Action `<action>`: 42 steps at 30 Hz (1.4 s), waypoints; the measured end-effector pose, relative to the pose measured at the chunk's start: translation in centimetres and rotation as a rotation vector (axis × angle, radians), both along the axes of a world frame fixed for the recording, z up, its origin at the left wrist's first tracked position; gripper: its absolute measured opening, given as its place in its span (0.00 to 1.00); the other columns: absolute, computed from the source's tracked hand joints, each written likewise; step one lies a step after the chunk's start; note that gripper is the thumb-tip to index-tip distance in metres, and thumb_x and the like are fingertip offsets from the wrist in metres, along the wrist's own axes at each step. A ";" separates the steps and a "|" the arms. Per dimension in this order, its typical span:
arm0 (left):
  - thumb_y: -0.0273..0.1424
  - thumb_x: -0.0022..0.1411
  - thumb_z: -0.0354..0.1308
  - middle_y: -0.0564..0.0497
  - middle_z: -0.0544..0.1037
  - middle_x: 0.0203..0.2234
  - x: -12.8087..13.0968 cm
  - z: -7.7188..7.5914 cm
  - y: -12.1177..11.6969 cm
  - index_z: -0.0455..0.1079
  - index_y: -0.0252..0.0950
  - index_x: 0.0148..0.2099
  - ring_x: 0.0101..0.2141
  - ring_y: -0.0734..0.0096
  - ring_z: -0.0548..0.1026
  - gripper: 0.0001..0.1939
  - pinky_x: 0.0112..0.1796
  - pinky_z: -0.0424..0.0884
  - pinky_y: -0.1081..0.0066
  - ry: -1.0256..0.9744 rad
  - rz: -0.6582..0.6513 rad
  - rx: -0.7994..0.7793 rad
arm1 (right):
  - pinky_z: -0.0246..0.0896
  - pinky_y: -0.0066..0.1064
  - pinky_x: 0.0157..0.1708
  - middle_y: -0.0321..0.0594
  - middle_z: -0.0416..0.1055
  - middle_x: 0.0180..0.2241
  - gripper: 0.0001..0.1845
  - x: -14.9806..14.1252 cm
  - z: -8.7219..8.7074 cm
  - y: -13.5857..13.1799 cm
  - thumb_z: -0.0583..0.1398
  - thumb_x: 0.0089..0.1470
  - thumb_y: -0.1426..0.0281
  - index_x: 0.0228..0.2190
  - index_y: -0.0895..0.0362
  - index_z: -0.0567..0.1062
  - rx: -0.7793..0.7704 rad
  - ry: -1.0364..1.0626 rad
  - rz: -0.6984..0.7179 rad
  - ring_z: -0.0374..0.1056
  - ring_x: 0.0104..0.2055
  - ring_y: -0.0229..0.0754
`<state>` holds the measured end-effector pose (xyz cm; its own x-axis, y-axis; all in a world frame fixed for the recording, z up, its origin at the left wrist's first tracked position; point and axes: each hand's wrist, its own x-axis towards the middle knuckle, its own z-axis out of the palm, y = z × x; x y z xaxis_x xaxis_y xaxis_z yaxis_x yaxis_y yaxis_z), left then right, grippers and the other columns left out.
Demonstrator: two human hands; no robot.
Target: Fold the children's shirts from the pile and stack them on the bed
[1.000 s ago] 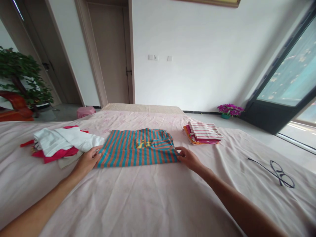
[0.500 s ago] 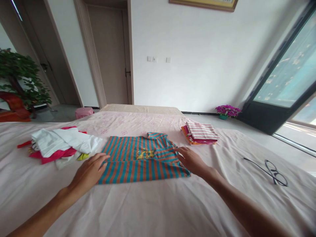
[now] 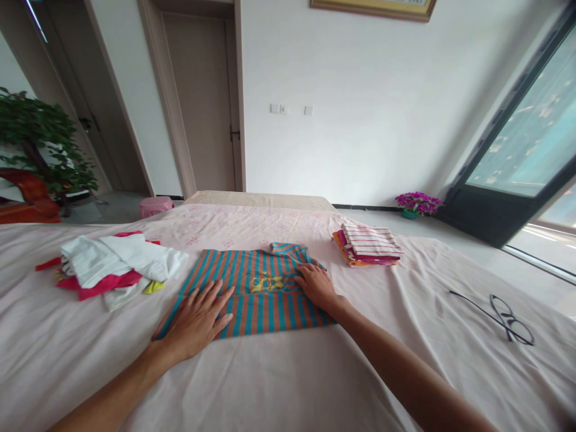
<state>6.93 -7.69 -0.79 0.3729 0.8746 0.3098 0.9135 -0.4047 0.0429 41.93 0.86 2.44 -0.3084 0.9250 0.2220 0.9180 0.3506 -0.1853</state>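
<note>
A teal and orange striped shirt (image 3: 252,282) with a yellow print lies folded flat on the pink bed sheet (image 3: 279,372). My left hand (image 3: 198,318) lies palm down on the shirt's near left part, fingers spread. My right hand (image 3: 317,285) rests flat on the shirt's right side, beside the yellow print, fingers stretched out. Neither hand holds anything.
A loose heap of white, pink and red clothes (image 3: 110,264) lies left of the shirt. A folded stack topped by red-striped cloth (image 3: 366,243) sits to the right. Dark glasses (image 3: 508,321) lie on the sheet at far right. A door, a plant and a window surround the bed.
Both hands let go of the shirt's near edge and moved onto its top. They now lie flat on it. The shirt sits slightly nearer to me.
</note>
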 end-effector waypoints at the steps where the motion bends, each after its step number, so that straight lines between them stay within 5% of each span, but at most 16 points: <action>1: 0.49 0.67 0.45 0.46 0.55 0.67 0.1 0.0 0.0 0.54 0.50 0.68 0.65 0.51 0.53 0.30 0.60 0.50 0.48 0.018 0.012 -0.005 | 0.51 0.42 0.55 0.46 0.70 0.52 0.18 -0.2 0.2 0.1 0.53 0.62 0.58 0.47 0.54 0.73 0.028 -0.011 -0.038 0.60 0.57 0.51; 7: 0.49 0.68 0.42 0.47 0.54 0.67 0.6 0.2 -0.3 0.51 0.50 0.69 0.66 0.54 0.51 0.30 0.61 0.46 0.48 0.070 0.068 -0.014 | 0.54 0.39 0.48 0.45 0.71 0.43 0.12 -1.0 1.0 0.6 0.54 0.61 0.60 0.37 0.54 0.73 0.049 -0.080 -0.149 0.62 0.49 0.50; 10: 0.50 0.67 0.41 0.46 0.54 0.67 0.7 0.3 -0.5 0.49 0.50 0.69 0.66 0.52 0.51 0.31 0.61 0.46 0.46 0.078 0.088 -0.033 | 0.52 0.43 0.51 0.49 0.70 0.48 0.15 -1.0 1.1 0.5 0.53 0.62 0.61 0.43 0.55 0.73 0.087 -0.111 -0.162 0.62 0.52 0.52; 14: 0.50 0.67 0.41 0.46 0.55 0.67 0.8 0.4 -0.5 0.48 0.50 0.69 0.66 0.51 0.52 0.31 0.60 0.45 0.44 0.071 0.095 -0.039 | 0.39 0.45 0.63 0.48 0.55 0.64 0.27 -1.0 0.0 -0.5 0.48 0.65 0.58 0.60 0.56 0.62 0.213 -0.170 0.058 0.46 0.66 0.53; 17: 0.50 0.67 0.42 0.46 0.56 0.67 0.5 0.1 -0.6 0.50 0.51 0.69 0.65 0.51 0.53 0.31 0.61 0.45 0.45 0.048 0.097 -0.028 | 0.37 0.46 0.64 0.45 0.50 0.67 0.32 -0.1 -1.1 -1.1 0.45 0.65 0.54 0.64 0.56 0.56 0.125 -0.215 0.161 0.42 0.68 0.51; 21: 0.52 0.66 0.43 0.46 0.55 0.67 -0.7 -0.5 -0.9 0.52 0.51 0.68 0.66 0.50 0.52 0.32 0.60 0.47 0.45 0.034 0.112 -0.039 | 0.38 0.49 0.64 0.44 0.49 0.67 0.33 2.4 -1.3 -0.5 0.44 0.65 0.53 0.65 0.55 0.55 0.010 -0.213 0.070 0.42 0.69 0.52; 26: 0.52 0.64 0.46 0.46 0.56 0.67 -2.0 -0.2 -0.7 0.53 0.52 0.67 0.65 0.51 0.54 0.32 0.60 0.50 0.47 -0.026 0.109 -0.080 | 0.53 0.42 0.56 0.44 0.67 0.57 0.26 5.3 0.9 2.1 0.43 0.66 0.56 0.55 0.51 0.70 -0.065 -0.086 -0.103 0.62 0.59 0.50; 32: 0.42 0.66 0.47 0.46 0.76 0.51 -1.8 2.1 3.0 0.76 0.41 0.47 0.56 0.59 0.69 0.19 0.57 0.62 0.58 -0.229 0.145 -0.049 | 0.59 0.31 0.43 0.44 0.75 0.47 0.21 4.4 3.5 7.8 0.47 0.64 0.63 0.50 0.52 0.74 -0.091 0.041 -0.251 0.69 0.50 0.47; 37: 0.31 0.61 0.51 0.45 0.75 0.53 -2.7 1.6 7.0 0.75 0.40 0.48 0.58 0.58 0.66 0.15 0.60 0.58 0.58 -0.177 0.225 0.086 | 0.60 0.34 0.42 0.50 0.73 0.48 0.22 1.7 3.2 12.1 0.48 0.63 0.63 0.51 0.56 0.73 -0.121 0.044 -0.227 0.69 0.48 0.49; 42: 0.27 0.60 0.50 0.45 0.76 0.51 -4.7 1.3 10.0 0.72 0.39 0.50 0.54 0.63 0.71 0.17 0.57 0.61 0.63 -0.147 0.329 0.038 | 0.60 0.34 0.44 0.51 0.72 0.48 0.19 -0.3 2.7 13.2 0.57 0.54 0.67 0.47 0.56 0.76 -0.113 0.039 -0.145 0.67 0.50 0.51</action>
